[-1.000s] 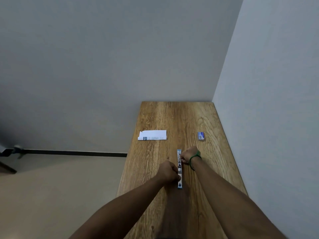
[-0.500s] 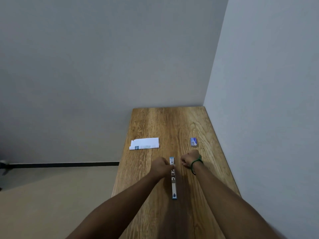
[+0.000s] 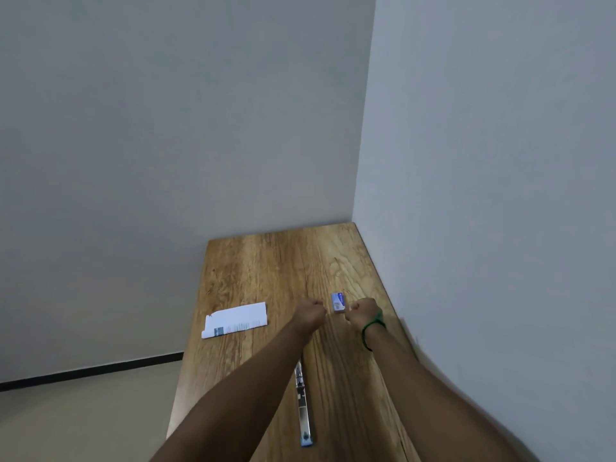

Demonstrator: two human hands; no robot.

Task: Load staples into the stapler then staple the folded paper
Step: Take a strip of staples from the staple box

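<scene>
Now both hands, left [image 3: 310,311] and right [image 3: 363,313], curl loosely empty either side of the staple box [image 3: 338,303], right hand nearer, by the counter's [image 3: 283,258] right edge.

Item count on the wooden table [image 3: 266,261], quantity 1:

- 1 folded white sheet of printed paper [image 3: 235,320].
- 1 small blue-and-white staple box [image 3: 338,303].
- 1 long, opened metal stapler with a blue end [image 3: 304,405].
- 2 bare hands: left hand [image 3: 310,313], right hand [image 3: 363,313].
- 1 green wrist cord [image 3: 371,328], on the right wrist.
</scene>
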